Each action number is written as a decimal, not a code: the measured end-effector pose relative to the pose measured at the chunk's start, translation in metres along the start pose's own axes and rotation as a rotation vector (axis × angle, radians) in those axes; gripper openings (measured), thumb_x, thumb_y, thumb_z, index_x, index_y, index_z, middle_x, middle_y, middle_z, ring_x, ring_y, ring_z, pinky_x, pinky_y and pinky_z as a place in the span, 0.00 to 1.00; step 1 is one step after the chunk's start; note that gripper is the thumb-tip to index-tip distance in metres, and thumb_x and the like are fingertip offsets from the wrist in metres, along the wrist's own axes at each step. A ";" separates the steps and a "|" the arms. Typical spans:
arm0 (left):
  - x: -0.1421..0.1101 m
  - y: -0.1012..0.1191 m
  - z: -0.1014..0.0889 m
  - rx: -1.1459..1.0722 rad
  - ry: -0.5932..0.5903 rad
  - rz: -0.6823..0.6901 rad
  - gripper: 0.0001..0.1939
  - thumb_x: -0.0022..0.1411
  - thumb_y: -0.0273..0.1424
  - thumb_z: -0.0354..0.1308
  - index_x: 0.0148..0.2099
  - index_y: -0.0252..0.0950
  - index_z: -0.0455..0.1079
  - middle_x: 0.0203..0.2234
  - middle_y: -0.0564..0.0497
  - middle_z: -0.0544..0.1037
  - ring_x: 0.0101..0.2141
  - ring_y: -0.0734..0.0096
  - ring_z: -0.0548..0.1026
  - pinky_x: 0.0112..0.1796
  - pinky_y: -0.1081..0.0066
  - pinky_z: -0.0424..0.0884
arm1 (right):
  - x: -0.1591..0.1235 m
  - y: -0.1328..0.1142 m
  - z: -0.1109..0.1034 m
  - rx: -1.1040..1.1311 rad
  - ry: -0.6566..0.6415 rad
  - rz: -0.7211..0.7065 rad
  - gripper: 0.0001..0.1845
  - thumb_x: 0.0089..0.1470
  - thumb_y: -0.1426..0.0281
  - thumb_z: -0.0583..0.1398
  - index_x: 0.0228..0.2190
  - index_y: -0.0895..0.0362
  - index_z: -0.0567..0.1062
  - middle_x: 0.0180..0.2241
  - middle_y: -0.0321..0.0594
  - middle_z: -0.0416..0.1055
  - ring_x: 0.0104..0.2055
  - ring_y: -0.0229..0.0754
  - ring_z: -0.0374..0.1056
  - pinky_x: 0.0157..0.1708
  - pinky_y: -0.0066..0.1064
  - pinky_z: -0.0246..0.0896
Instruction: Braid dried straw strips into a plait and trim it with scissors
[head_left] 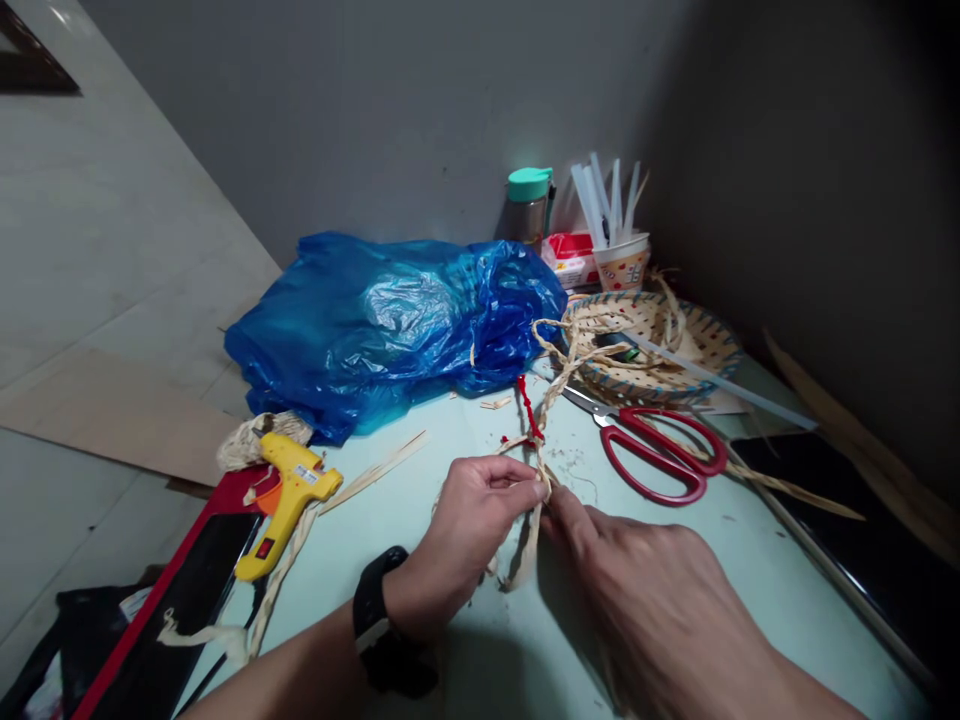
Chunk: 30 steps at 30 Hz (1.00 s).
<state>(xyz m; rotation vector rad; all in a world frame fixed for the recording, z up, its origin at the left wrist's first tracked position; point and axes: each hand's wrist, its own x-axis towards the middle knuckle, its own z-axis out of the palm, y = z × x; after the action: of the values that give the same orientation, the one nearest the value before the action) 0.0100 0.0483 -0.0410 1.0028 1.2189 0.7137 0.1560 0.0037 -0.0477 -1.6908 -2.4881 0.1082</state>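
Observation:
A pale braided straw cord [551, 405] runs from the woven basket toward me, with a red string [527, 408] tied along it. My left hand [480, 510], a dark watch at its wrist, pinches the cord between thumb and forefinger. Close against it, my right hand [637, 560] has its fingers bent at the same spot on the cord; its fingertips are partly hidden. Below the fingers hangs a loose loop of the straw. Red-handled scissors [660, 455] lie to the right of the hands, blades pointing toward the cord.
A yellow glue gun [289, 505] rests at the left beside a straw bundle [259, 438]. Behind are a blue plastic bag [390, 320], a woven basket [712, 350], a paper cup [624, 265] of glue sticks and a green-lidded bottle [529, 205]. A dark flat device [840, 520] lies right.

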 end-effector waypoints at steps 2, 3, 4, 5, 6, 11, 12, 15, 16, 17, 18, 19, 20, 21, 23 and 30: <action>-0.001 0.000 -0.001 -0.035 -0.013 0.014 0.07 0.54 0.32 0.64 0.31 0.31 0.75 0.13 0.59 0.63 0.15 0.83 0.52 0.20 0.75 0.47 | 0.002 0.004 -0.001 0.047 -0.095 0.048 0.10 0.56 0.76 0.53 0.39 0.58 0.70 0.21 0.41 0.73 0.17 0.46 0.67 0.19 0.34 0.33; -0.001 0.000 -0.002 -0.052 -0.024 0.020 0.07 0.54 0.31 0.63 0.31 0.31 0.75 0.13 0.60 0.61 0.16 0.83 0.51 0.20 0.75 0.47 | 0.003 0.006 -0.002 0.101 -0.141 0.085 0.09 0.61 0.71 0.50 0.39 0.57 0.69 0.20 0.40 0.72 0.17 0.46 0.67 0.19 0.33 0.34; -0.001 0.000 -0.002 -0.064 -0.034 0.025 0.07 0.54 0.31 0.63 0.32 0.31 0.75 0.13 0.60 0.60 0.16 0.83 0.51 0.19 0.75 0.46 | 0.005 0.008 -0.004 0.188 -0.178 0.130 0.12 0.64 0.66 0.48 0.39 0.56 0.68 0.20 0.40 0.72 0.18 0.46 0.66 0.19 0.33 0.36; -0.001 0.000 -0.002 -0.072 -0.041 0.027 0.07 0.55 0.31 0.63 0.32 0.31 0.75 0.13 0.60 0.59 0.16 0.83 0.51 0.19 0.75 0.46 | 0.007 0.010 -0.007 0.295 -0.207 0.166 0.15 0.65 0.62 0.45 0.38 0.56 0.68 0.20 0.39 0.71 0.19 0.46 0.67 0.20 0.33 0.40; -0.001 0.000 -0.002 -0.079 -0.043 0.027 0.07 0.55 0.31 0.62 0.32 0.31 0.75 0.13 0.60 0.59 0.16 0.83 0.51 0.19 0.76 0.45 | 0.008 0.012 -0.009 0.412 -0.223 0.186 0.17 0.65 0.60 0.44 0.37 0.55 0.68 0.22 0.40 0.72 0.22 0.45 0.68 0.21 0.33 0.44; 0.002 -0.001 -0.001 -0.132 -0.037 0.036 0.08 0.53 0.31 0.64 0.32 0.30 0.75 0.14 0.60 0.61 0.16 0.85 0.50 0.18 0.76 0.43 | 0.016 0.022 -0.008 0.880 -0.236 0.200 0.21 0.65 0.56 0.44 0.32 0.54 0.69 0.26 0.38 0.73 0.30 0.42 0.68 0.32 0.32 0.56; 0.002 -0.001 -0.001 -0.143 -0.039 0.041 0.08 0.52 0.31 0.64 0.32 0.30 0.75 0.14 0.60 0.61 0.15 0.85 0.50 0.17 0.76 0.43 | 0.017 0.024 -0.004 0.944 -0.243 0.205 0.20 0.64 0.56 0.45 0.32 0.54 0.68 0.24 0.36 0.71 0.28 0.41 0.66 0.30 0.32 0.56; 0.004 -0.005 -0.001 -0.146 -0.031 0.046 0.07 0.52 0.31 0.64 0.31 0.31 0.76 0.13 0.61 0.59 0.15 0.85 0.49 0.18 0.76 0.44 | 0.021 0.027 0.005 1.079 -0.269 0.193 0.15 0.61 0.57 0.50 0.35 0.55 0.67 0.21 0.32 0.66 0.22 0.38 0.59 0.23 0.30 0.50; 0.004 -0.006 -0.002 -0.132 -0.020 0.054 0.06 0.52 0.30 0.64 0.31 0.32 0.76 0.13 0.61 0.59 0.15 0.85 0.50 0.18 0.76 0.44 | 0.021 0.027 0.005 1.073 -0.276 0.186 0.14 0.60 0.57 0.51 0.36 0.55 0.67 0.22 0.33 0.66 0.22 0.38 0.58 0.22 0.30 0.49; 0.004 -0.007 -0.002 -0.113 -0.011 0.063 0.05 0.52 0.30 0.63 0.31 0.32 0.76 0.13 0.61 0.60 0.15 0.85 0.50 0.18 0.76 0.44 | 0.021 0.028 0.004 1.040 -0.273 0.182 0.14 0.59 0.57 0.51 0.37 0.55 0.67 0.23 0.34 0.67 0.23 0.39 0.59 0.23 0.30 0.49; 0.005 -0.008 -0.002 -0.093 -0.002 0.074 0.05 0.53 0.29 0.63 0.31 0.32 0.76 0.13 0.61 0.61 0.15 0.86 0.50 0.18 0.76 0.45 | 0.021 0.028 0.002 0.982 -0.262 0.179 0.15 0.58 0.57 0.51 0.38 0.56 0.67 0.25 0.37 0.69 0.26 0.41 0.62 0.25 0.31 0.51; 0.005 -0.009 -0.003 -0.073 0.004 0.081 0.04 0.53 0.29 0.62 0.31 0.32 0.76 0.14 0.60 0.63 0.15 0.86 0.50 0.19 0.76 0.45 | 0.020 0.028 -0.002 0.909 -0.240 0.180 0.16 0.58 0.57 0.51 0.39 0.56 0.67 0.27 0.39 0.70 0.29 0.43 0.64 0.27 0.33 0.53; 0.006 -0.010 -0.003 -0.056 0.007 0.082 0.04 0.53 0.28 0.62 0.31 0.33 0.77 0.15 0.60 0.64 0.15 0.87 0.50 0.19 0.75 0.46 | 0.019 0.028 -0.006 0.832 -0.217 0.184 0.17 0.58 0.58 0.50 0.41 0.56 0.67 0.28 0.41 0.72 0.31 0.46 0.66 0.30 0.34 0.54; 0.006 -0.010 -0.004 -0.041 0.005 0.078 0.05 0.54 0.28 0.62 0.32 0.33 0.77 0.16 0.59 0.66 0.15 0.87 0.51 0.19 0.75 0.46 | 0.019 0.029 -0.009 0.753 -0.196 0.186 0.18 0.58 0.58 0.49 0.43 0.56 0.67 0.29 0.42 0.73 0.33 0.48 0.67 0.32 0.36 0.55; 0.007 -0.010 -0.004 -0.019 0.002 0.073 0.05 0.54 0.29 0.61 0.32 0.33 0.77 0.17 0.59 0.66 0.15 0.87 0.51 0.20 0.75 0.46 | 0.017 0.029 -0.014 0.595 -0.166 0.194 0.21 0.58 0.59 0.47 0.48 0.56 0.65 0.29 0.43 0.74 0.32 0.50 0.68 0.32 0.39 0.56; 0.004 -0.005 -0.003 -0.009 0.012 0.058 0.08 0.53 0.30 0.62 0.34 0.30 0.77 0.12 0.62 0.57 0.15 0.85 0.49 0.19 0.75 0.42 | 0.016 0.033 -0.018 0.444 -0.092 0.132 0.20 0.60 0.60 0.46 0.44 0.53 0.72 0.31 0.43 0.76 0.32 0.50 0.72 0.31 0.38 0.58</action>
<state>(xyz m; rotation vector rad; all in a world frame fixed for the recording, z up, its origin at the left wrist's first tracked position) 0.0078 0.0506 -0.0477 1.0313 1.2001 0.7702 0.1836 0.0301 -0.0335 -1.6772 -2.1874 0.7084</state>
